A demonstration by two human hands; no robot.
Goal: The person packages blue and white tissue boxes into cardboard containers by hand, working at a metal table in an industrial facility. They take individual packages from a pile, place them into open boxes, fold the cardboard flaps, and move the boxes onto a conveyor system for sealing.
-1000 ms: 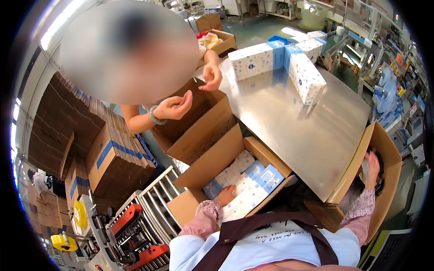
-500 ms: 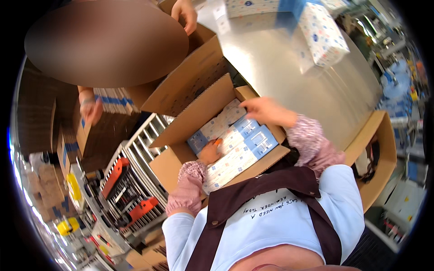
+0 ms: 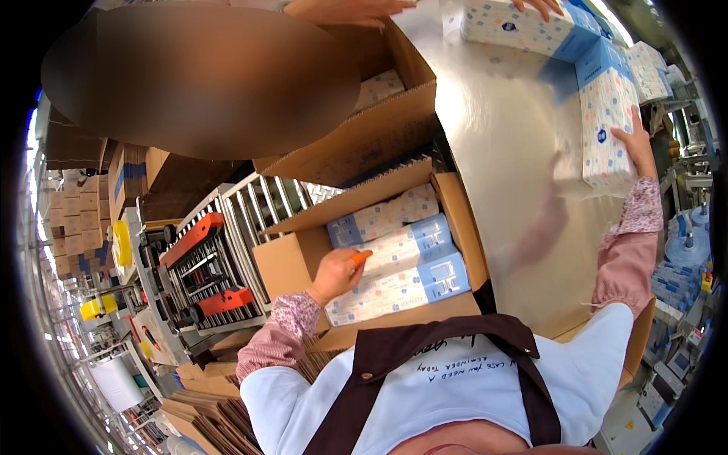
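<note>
An open cardboard box [image 3: 379,199] in front of me holds several long white packs [image 3: 383,299] with blue ends and a small printed pattern, like tissue packs, laid side by side. My left hand [image 3: 337,274] is over the packs at the box's left side, an orange band around one outstretched finger; its other fingers are partly hidden. Far out to the right, my right hand [image 3: 635,145] grips the side of another patterned pack [image 3: 607,114] on the metal table, thumb on its top and fingers along its far side.
A co-worker's hand [image 3: 540,6] rests on a pack [image 3: 516,26] at the far end of the metal table [image 3: 500,174]. Another cardboard box [image 3: 379,125] stands beyond mine. To the left are a roller conveyor [image 3: 254,201] and red-orange machine parts [image 3: 193,239].
My right hand has moved from the box out to the pack on the table. My left hand remains over the packs. The co-worker's hands have shifted toward the table.
</note>
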